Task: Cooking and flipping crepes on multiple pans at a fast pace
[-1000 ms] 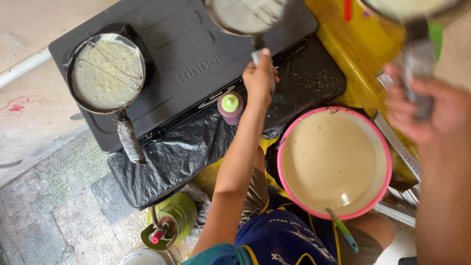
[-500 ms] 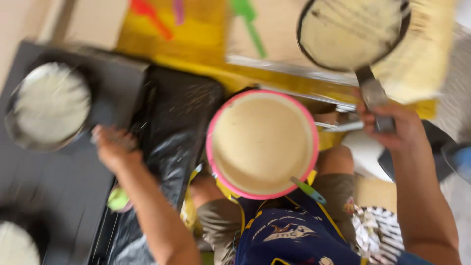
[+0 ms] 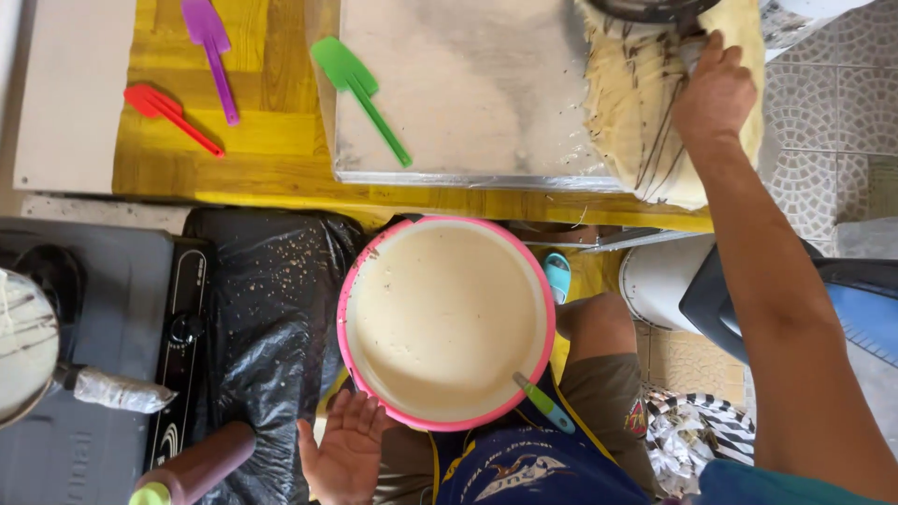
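Observation:
My right hand (image 3: 716, 93) is stretched out to the upper right, gripping the handle of a dark frying pan (image 3: 645, 9) that is mostly cut off by the top edge. Under the pan lies a stack of thin pale crepes (image 3: 645, 112) with dark streaks, on a floured board (image 3: 468, 93). My left hand (image 3: 348, 449) rests open, palm up, beside the pink-rimmed bowl of cream batter (image 3: 447, 323) on my lap. A green-handled ladle (image 3: 544, 404) leans in the bowl's lower right.
Green (image 3: 360, 98), purple (image 3: 213, 51) and red (image 3: 173, 117) spatulas lie on the yellow wooden table (image 3: 234, 178). At left, a grey stove (image 3: 94, 327) carries a pan with batter (image 3: 23, 346). Black plastic sheet (image 3: 253, 337), a maroon squeeze bottle (image 3: 192, 470), a white bucket (image 3: 659, 276).
My view has swung right, away from the stove. My right hand carried the pan over to the crepe stack. My left hand left the stove and now lies open by the bowl.

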